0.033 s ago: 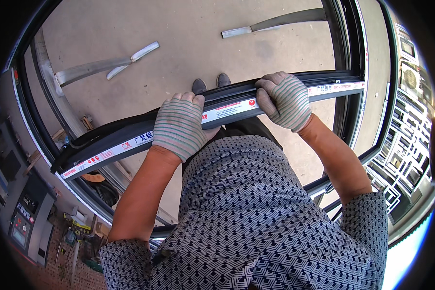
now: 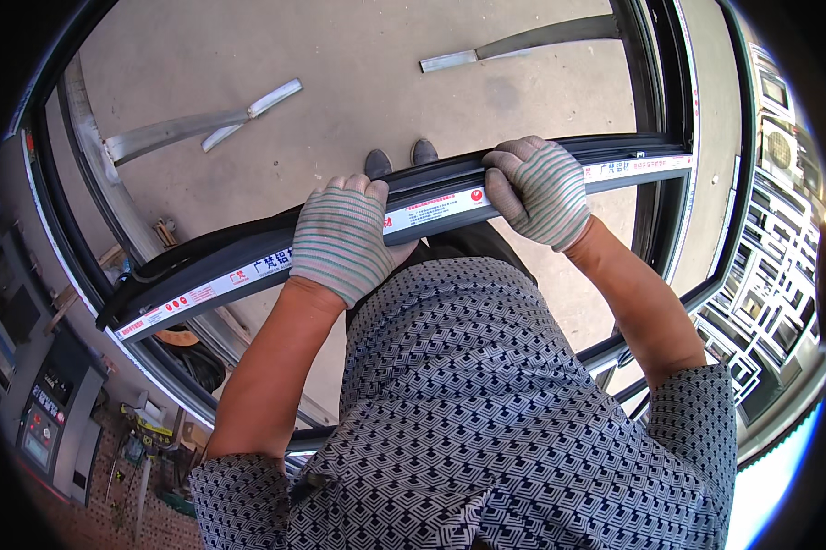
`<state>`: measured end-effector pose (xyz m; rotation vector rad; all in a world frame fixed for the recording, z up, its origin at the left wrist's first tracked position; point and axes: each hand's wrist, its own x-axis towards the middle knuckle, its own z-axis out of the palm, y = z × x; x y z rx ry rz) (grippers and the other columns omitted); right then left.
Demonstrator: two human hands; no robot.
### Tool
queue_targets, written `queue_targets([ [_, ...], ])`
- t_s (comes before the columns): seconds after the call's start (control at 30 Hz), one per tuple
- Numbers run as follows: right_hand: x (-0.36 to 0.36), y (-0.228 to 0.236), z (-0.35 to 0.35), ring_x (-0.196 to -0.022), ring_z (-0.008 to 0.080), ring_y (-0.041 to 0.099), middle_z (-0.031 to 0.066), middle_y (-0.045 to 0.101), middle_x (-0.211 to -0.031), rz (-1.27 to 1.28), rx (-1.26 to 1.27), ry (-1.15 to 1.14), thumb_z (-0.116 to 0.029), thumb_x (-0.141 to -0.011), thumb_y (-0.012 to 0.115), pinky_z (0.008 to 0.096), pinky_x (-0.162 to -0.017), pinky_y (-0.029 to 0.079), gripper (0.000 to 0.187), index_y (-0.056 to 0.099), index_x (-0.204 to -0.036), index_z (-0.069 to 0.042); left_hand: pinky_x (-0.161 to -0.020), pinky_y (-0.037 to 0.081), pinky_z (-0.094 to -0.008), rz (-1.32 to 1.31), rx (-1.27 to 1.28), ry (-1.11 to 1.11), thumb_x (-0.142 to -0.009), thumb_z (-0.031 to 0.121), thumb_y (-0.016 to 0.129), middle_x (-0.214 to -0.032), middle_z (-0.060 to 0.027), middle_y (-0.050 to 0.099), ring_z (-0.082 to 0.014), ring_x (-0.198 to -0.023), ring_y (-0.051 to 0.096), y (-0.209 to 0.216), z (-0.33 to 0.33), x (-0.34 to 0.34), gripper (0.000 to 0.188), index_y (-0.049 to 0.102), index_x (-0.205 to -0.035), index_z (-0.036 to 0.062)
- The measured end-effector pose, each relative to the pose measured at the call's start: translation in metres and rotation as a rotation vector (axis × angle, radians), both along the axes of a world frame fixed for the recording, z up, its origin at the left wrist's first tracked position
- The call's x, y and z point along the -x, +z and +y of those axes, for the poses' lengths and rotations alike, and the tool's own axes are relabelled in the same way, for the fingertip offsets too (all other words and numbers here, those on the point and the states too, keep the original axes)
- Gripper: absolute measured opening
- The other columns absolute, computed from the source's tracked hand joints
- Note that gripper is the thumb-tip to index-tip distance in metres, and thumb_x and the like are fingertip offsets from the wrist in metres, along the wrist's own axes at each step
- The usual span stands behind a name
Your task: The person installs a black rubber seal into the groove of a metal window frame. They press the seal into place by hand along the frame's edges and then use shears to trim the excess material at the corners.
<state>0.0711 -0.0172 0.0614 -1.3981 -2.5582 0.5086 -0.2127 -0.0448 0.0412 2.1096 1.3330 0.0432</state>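
Observation:
A dark metal frame crossbar (image 2: pixel 445 218) with a printed protective film along its side runs across in front of my waist. Along its far edge lies a black rubber sealing strip (image 2: pixel 239 229), loose and bowed toward the left end. My left hand (image 2: pixel 341 234), in a striped knit glove, is closed over the crossbar and the strip, its thumb showing on the near side. Gloved the same way, my right hand (image 2: pixel 539 191) has its fingers curled over the strip farther right, with the thumb against the bar. The fingertips of both hands are hidden behind the bar.
The frame's right side member (image 2: pixel 679 101) and left side member (image 2: pixel 65 229) enclose me. Metal support arms (image 2: pixel 179 130) extend over the floor beyond the bar. A grey machine with a control panel (image 2: pixel 42 426) stands at left. White lattice panels (image 2: pixel 766 275) are at right.

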Motion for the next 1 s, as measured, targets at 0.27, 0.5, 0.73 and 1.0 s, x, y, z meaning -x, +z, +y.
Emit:
queue_targets([
  [0.27, 0.022, 0.009, -0.005, -0.078, 0.0356, 0.069, 0.0159, 0.071, -0.084, -0.019, 0.056, -0.038, -0.025, -0.087, 0.071, 0.0444, -0.077, 0.055, 0.023, 0.075, -0.094, -0.003, -0.083, 0.056, -0.0446, -0.051, -0.086, 0.030, -0.066, 0.039, 0.091, -0.093, -0.0153, 0.066, -0.0342, -0.092, 0.066, -0.004, -0.005, 0.015, 0.054, 0.068, -0.097, 0.0017],
  [0.5, 0.034, 0.005, 0.002, -0.091, 0.0332, 0.068, 0.0171, 0.069, -0.095, -0.108, 0.232, 0.067, -0.040, -0.091, 0.071, 0.0455, -0.084, 0.054, 0.040, 0.070, -0.100, -0.001, -0.081, 0.056, -0.0454, -0.006, -0.085, 0.022, -0.062, 0.040, 0.093, -0.093, -0.0146, 0.065, -0.0339, -0.091, 0.066, -0.013, -0.003, 0.018, 0.057, 0.068, -0.097, 0.0027],
  [0.73, 0.084, -0.004, 0.007, -0.099, 0.0342, 0.067, 0.0186, 0.067, -0.105, -0.068, 0.445, 0.313, -0.039, -0.083, 0.080, 0.0449, -0.089, 0.056, 0.055, 0.064, -0.115, 0.003, -0.087, 0.056, -0.0462, 0.019, -0.019, 0.023, -0.055, 0.039, 0.098, -0.100, -0.0155, 0.066, -0.0351, -0.098, 0.066, -0.011, -0.002, 0.016, 0.070, 0.067, -0.106, 0.0029],
  [1.0, 0.101, -0.007, 0.017, -0.103, 0.0339, 0.069, 0.0177, 0.070, -0.105, -0.124, 0.498, 0.399, -0.020, -0.079, 0.080, 0.0419, -0.094, 0.055, 0.042, 0.068, -0.113, 0.002, -0.079, 0.055, -0.0466, -0.035, -0.126, 0.035, -0.058, 0.026, 0.094, -0.092, -0.0134, 0.063, -0.0357, -0.089, 0.063, -0.019, -0.005, 0.019, 0.056, 0.061, -0.099, 0.0062],
])
